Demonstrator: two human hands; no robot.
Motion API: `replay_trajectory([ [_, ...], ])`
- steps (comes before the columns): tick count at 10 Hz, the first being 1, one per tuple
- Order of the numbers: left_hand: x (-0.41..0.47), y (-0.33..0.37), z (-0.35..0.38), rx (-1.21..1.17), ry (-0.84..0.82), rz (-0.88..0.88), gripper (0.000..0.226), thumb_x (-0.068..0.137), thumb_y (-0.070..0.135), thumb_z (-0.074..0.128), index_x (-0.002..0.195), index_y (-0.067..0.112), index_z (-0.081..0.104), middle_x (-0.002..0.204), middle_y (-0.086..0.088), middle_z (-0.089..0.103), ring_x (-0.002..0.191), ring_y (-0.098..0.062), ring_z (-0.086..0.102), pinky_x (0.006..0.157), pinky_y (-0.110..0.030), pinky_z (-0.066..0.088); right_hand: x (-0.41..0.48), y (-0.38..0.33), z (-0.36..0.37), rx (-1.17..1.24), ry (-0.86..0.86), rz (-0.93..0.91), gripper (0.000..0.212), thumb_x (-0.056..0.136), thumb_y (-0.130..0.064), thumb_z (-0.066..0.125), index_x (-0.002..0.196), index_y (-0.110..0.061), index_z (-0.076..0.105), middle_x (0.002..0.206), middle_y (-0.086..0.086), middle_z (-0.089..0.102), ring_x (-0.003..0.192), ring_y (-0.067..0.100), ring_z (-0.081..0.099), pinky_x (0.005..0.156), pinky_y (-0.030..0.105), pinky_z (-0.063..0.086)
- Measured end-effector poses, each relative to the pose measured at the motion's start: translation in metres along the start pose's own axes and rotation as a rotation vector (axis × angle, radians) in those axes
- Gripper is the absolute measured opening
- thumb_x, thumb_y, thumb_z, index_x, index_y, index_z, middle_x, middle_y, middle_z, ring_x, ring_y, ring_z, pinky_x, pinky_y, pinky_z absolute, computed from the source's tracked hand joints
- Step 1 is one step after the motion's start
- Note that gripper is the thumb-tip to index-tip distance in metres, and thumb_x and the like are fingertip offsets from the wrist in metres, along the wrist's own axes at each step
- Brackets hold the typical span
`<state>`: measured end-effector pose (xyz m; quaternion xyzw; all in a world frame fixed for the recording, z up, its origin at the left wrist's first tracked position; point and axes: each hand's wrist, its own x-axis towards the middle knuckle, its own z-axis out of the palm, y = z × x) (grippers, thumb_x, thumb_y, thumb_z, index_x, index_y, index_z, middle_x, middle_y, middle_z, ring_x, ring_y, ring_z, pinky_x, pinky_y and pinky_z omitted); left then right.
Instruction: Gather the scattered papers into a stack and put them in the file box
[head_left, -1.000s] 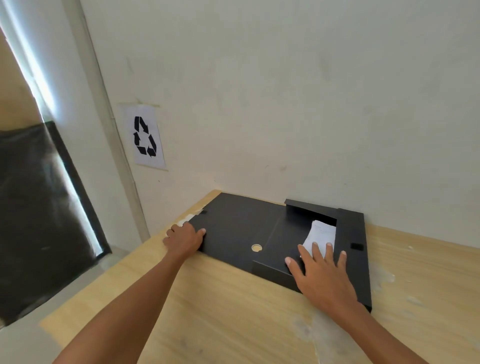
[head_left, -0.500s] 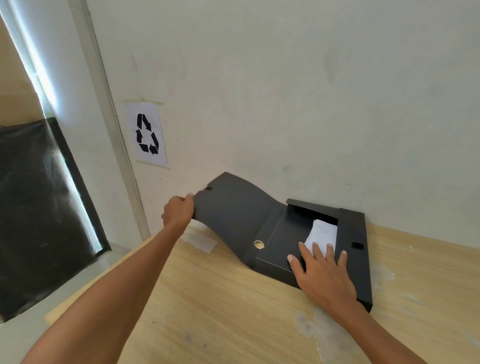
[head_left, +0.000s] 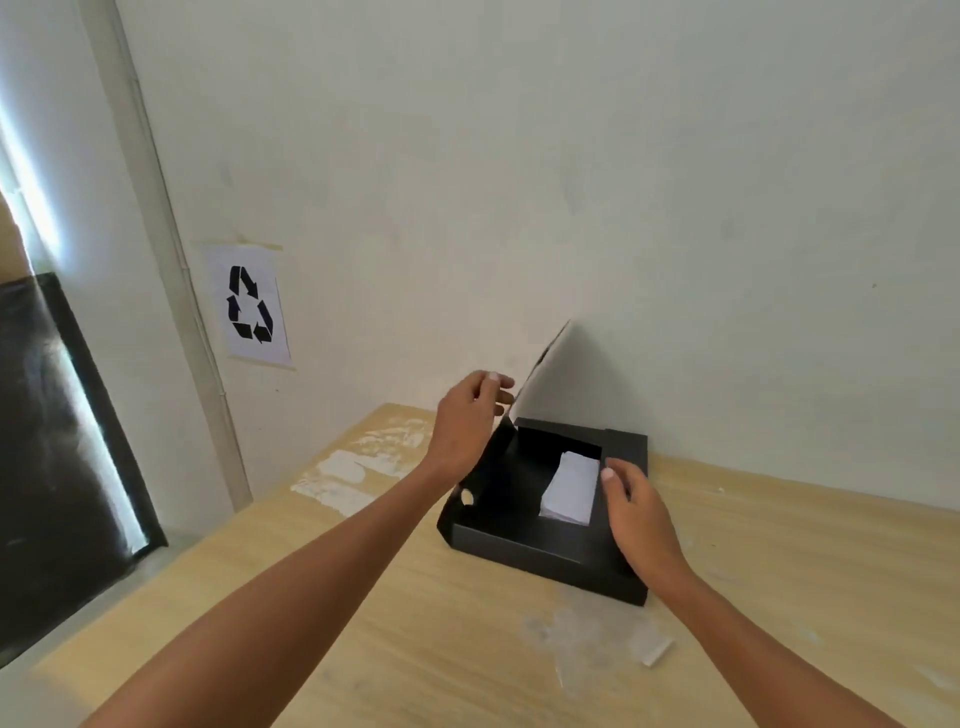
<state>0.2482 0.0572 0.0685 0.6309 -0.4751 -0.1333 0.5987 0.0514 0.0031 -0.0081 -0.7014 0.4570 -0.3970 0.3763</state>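
Observation:
A black file box (head_left: 524, 543) lies on the wooden table against the back wall. A small stack of white papers (head_left: 571, 486) rests inside it, toward the right side. The box lid (head_left: 545, 369) stands raised and tilted over the box, its pale glare-lit face turned to me. My left hand (head_left: 470, 415) is at the lid's lower left edge, fingers curled against it. My right hand (head_left: 636, 512) rests on the box's right wall beside the papers, fingers loosely bent, gripping nothing that I can see.
The wooden table (head_left: 415, 623) has worn white patches at left of the box and in front of it. A recycling sign (head_left: 249, 306) is taped to the wall at left. A dark panel (head_left: 52, 441) stands beyond the table's left edge.
My left hand has swung the lid up from flat on the table to nearly upright over the box. My right hand slid off the papers to the box's right wall.

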Motion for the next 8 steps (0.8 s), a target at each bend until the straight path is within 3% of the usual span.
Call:
replay_trajectory([
  [1,-0.022,-0.016,0.032,0.156,-0.196,0.028,0.031,0.108,0.028,0.045,0.108,0.015,0.073,0.102,0.000,0.073,0.089,-0.007,0.065,0.070,-0.009,0.048,0.001,0.001,-0.021,0.191,-0.075,0.077,0.036,0.107,-0.039,0.034,0.130,-0.021,0.055,0.124,0.000,0.061,0.114,0.016,0.055,0.097,0.031,0.042],
  [2,-0.037,-0.039,0.058,0.428,-0.317,0.129,0.028,0.106,0.034,0.047,0.108,0.021,0.072,0.105,0.004,0.071,0.094,-0.008,0.063,0.084,-0.025,0.052,-0.002,0.008,-0.032,0.216,-0.044,0.071,0.037,0.105,-0.044,0.032,0.114,-0.021,0.060,0.109,0.000,0.068,0.106,0.020,0.063,0.097,0.041,0.051],
  [3,-0.049,-0.056,0.076,0.698,-0.412,0.174,0.030,0.105,0.042,0.046,0.119,0.030,0.069,0.121,0.008,0.067,0.113,-0.012,0.061,0.106,-0.042,0.046,-0.008,0.020,-0.037,0.035,0.026,0.073,0.037,0.105,-0.041,0.033,0.124,-0.020,0.056,0.111,0.004,0.067,0.103,0.025,0.062,0.090,0.042,0.048],
  [4,-0.067,-0.068,0.085,0.835,-0.482,0.237,0.032,0.104,0.045,0.044,0.129,0.034,0.061,0.135,0.010,0.058,0.130,-0.012,0.050,0.115,-0.042,0.032,-0.017,0.047,-0.030,-0.290,-0.170,0.057,0.057,0.103,-0.047,0.036,0.154,-0.021,0.033,0.157,0.004,0.038,0.142,0.022,0.039,0.115,0.037,0.034],
  [5,-0.076,-0.077,0.089,0.838,-0.441,0.241,0.031,0.106,0.043,0.041,0.131,0.035,0.057,0.138,0.013,0.054,0.135,-0.010,0.045,0.121,-0.042,0.022,-0.026,0.065,-0.021,-0.462,-0.302,0.039,0.063,0.103,-0.053,0.028,0.159,-0.027,0.015,0.168,0.004,0.002,0.153,0.024,0.017,0.124,0.043,0.016],
  [6,-0.077,-0.076,0.091,0.849,-0.431,0.240,0.031,0.107,0.042,0.040,0.132,0.035,0.056,0.140,0.013,0.053,0.137,-0.010,0.044,0.122,-0.041,0.021,-0.029,0.061,-0.022,-0.451,-0.324,0.056,0.063,0.104,-0.052,0.027,0.160,-0.029,0.011,0.168,0.005,0.001,0.154,0.025,0.012,0.124,0.044,0.010],
  [7,-0.073,-0.071,0.091,0.876,-0.438,0.243,0.030,0.106,0.040,0.044,0.132,0.032,0.057,0.140,0.010,0.055,0.135,-0.014,0.047,0.119,-0.041,0.030,-0.027,0.047,-0.037,-0.359,-0.310,0.045,0.062,0.103,-0.050,0.034,0.158,-0.024,0.023,0.167,0.003,0.013,0.152,0.022,0.020,0.121,0.037,0.022],
  [8,-0.064,-0.057,0.094,0.870,-0.462,0.256,0.028,0.105,0.036,0.047,0.129,0.029,0.060,0.139,0.006,0.056,0.132,-0.017,0.050,0.113,-0.038,0.038,-0.025,0.026,-0.068,-0.394,-0.240,0.000,0.059,0.104,-0.047,0.036,0.156,-0.021,0.029,0.167,0.004,0.016,0.153,0.022,0.018,0.120,0.036,0.021],
])
